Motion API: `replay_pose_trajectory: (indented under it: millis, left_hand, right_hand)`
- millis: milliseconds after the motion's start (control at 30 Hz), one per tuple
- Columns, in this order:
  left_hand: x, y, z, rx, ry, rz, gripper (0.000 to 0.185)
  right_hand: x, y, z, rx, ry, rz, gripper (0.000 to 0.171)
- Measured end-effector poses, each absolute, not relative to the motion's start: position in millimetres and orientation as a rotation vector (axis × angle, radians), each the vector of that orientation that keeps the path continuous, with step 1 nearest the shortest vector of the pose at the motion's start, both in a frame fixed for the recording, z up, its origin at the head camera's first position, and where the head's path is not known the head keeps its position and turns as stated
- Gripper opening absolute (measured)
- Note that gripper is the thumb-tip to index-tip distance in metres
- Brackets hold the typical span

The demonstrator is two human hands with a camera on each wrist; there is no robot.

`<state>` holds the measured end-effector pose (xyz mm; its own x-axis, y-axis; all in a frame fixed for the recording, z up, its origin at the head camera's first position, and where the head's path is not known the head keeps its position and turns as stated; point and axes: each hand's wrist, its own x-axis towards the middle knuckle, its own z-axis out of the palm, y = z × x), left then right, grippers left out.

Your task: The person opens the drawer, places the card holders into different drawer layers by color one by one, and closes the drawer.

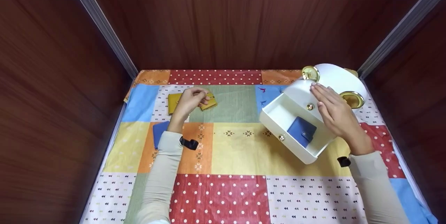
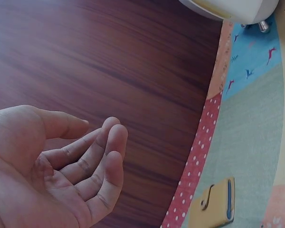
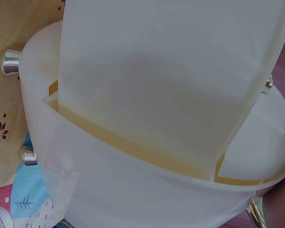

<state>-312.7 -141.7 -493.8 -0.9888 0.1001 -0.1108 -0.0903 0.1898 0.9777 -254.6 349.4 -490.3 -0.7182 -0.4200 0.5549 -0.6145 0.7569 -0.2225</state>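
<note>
My left hand point(image 1: 192, 102) hovers over two yellow wallets, one a small buttoned wallet point(image 1: 210, 103), the other a yellow wallet point(image 1: 172, 102) partly behind the hand. Its fingers point(image 2: 115, 166) are loosely bent around nothing in the left wrist view. At the right, my right hand point(image 1: 332, 112) lies with extended fingers against the white drawer cabinet point(image 1: 334, 74), beside a gold knob point(image 1: 310, 106). Below them a drawer point(image 1: 275, 109) is pulled out, and a dark blue snap wallet point(image 1: 301, 130) lies inside it. The right wrist view shows the cabinet's white shell point(image 3: 133, 190) close up.
A blue flat item point(image 1: 159, 134) lies on the patchwork tablecloth point(image 1: 237, 147), partly covered by my left forearm. Gold round pieces point(image 1: 352, 99) sit on the cabinet. Brown wood-look panels point(image 1: 226, 18) enclose the table at the back and both sides.
</note>
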Motion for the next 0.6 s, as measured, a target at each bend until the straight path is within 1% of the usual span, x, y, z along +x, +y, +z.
replay_pose_trajectory:
  millis: [433,600]
  left_hand:
    - [-305,-176,-509,-0.086,2.393,1.873,0.033]
    - [-304,-188,-514,-0.127,2.410,1.890,0.031]
  right_hand:
    - [-254,350,-491,0.775,-2.475,0.559,0.053]
    - [-253,350,-491,0.776,-2.473,0.551,0.052]
